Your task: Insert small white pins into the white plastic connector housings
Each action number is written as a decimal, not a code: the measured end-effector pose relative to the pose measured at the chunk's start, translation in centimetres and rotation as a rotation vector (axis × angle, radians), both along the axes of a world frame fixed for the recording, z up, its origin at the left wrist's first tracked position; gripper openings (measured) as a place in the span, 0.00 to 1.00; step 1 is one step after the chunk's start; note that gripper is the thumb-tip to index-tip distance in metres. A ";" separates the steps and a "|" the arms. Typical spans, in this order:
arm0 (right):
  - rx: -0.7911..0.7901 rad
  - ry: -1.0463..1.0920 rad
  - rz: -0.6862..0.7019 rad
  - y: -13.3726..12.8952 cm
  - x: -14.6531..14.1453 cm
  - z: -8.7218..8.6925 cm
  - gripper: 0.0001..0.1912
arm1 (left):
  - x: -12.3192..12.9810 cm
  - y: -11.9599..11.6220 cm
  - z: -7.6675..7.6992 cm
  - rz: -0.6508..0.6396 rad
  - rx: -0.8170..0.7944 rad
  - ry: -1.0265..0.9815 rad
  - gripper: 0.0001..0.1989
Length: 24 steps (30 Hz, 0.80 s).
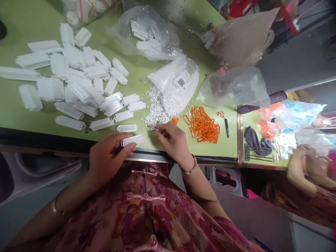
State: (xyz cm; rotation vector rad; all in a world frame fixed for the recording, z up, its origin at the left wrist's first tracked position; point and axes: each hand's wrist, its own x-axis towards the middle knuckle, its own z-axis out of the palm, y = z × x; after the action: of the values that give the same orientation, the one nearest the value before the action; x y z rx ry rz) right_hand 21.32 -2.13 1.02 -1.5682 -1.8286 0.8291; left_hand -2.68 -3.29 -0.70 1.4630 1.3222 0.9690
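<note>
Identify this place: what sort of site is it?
Probably a small hand-assembly workshop, likely for electrical connectors. A green workbench holds heaps of white plastic housings, a labelled bag of tiny white pieces, and loose orange plastic frames.

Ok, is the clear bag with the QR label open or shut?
Open: small white pieces spill out of the lower end of the clear bag in a loose heap, reaching toward the right hand.
</note>
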 end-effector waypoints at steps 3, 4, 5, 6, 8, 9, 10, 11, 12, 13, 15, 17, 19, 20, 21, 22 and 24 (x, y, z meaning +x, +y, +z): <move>0.063 -0.362 0.103 1.0 -1.1 -0.3 0.09 | -0.3 0.3 0.0 0.001 0.004 -0.037 0.08; 0.062 -0.445 0.126 1.2 -1.6 -0.4 0.10 | -0.3 0.3 -0.1 -0.002 0.005 -0.050 0.08; 0.060 -0.500 0.136 1.4 -1.9 -0.5 0.10 | -0.3 0.3 -0.2 0.001 0.009 -0.061 0.08; 0.061 -0.518 0.134 1.6 -2.2 -0.5 0.11 | -0.2 0.3 -0.4 0.008 0.012 -0.067 0.08; 0.061 -0.420 0.116 1.6 -2.3 -0.3 0.09 | -0.2 0.2 -0.8 0.023 0.018 -0.071 0.08; 0.045 -0.310 0.106 1.5 -2.2 -0.1 0.07 | -0.1 0.2 -0.9 0.023 0.020 -0.067 0.09; 0.015 -0.173 0.098 1.3 -2.0 0.0 0.05 | -0.1 0.2 -1.1 0.018 0.026 -0.061 0.10; -0.028 -0.026 0.090 1.1 -1.9 0.1 0.03 | -0.1 0.2 -1.2 0.011 0.036 -0.053 0.10; -0.077 0.112 0.083 0.8 -1.8 0.1 0.02 | -0.1 0.2 -1.3 0.005 0.050 -0.039 0.11; -0.124 0.227 0.076 0.5 -1.7 0.1 0.03 | -0.1 0.2 -1.4 -0.001 0.069 -0.020 0.11; -0.158 0.363 0.055 0.1 -2.0 -0.3 0.05 | -0.1 0.2 -1.5 -0.012 0.119 0.034 0.11; -0.110 0.395 0.043 -0.1 -2.5 -0.7 0.04 | -0.1 0.3 -1.4 -0.029 0.176 0.086 0.11; -0.038 0.379 0.041 -0.1 -3.0 -1.1 0.03 | -0.1 0.3 -1.4 -0.040 0.225 0.119 0.11; -0.012 0.369 0.044 0.0 -3.1 -1.2 0.02 | -0.1 0.3 -1.4 -0.043 0.240 0.130 0.11; 0.003 0.364 0.052 0.1 -3.3 -1.3 0.01 | -0.1 0.3 -1.4 -0.044 0.251 0.138 0.11; 0.011 0.367 0.060 0.2 -3.3 -1.4 0.01 | -0.1 0.2 -1.4 -0.046 0.259 0.146 0.11; 0.013 0.378 0.072 0.2 -3.4 -1.4 0.02 | -0.1 0.2 -1.4 -0.052 0.274 0.159 0.11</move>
State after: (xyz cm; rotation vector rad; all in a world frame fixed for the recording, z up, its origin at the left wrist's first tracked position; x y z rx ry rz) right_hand 17.95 -1.91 -0.38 -1.2414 -1.6167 1.0639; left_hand -2.78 -3.10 -2.13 1.8051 1.2939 1.0490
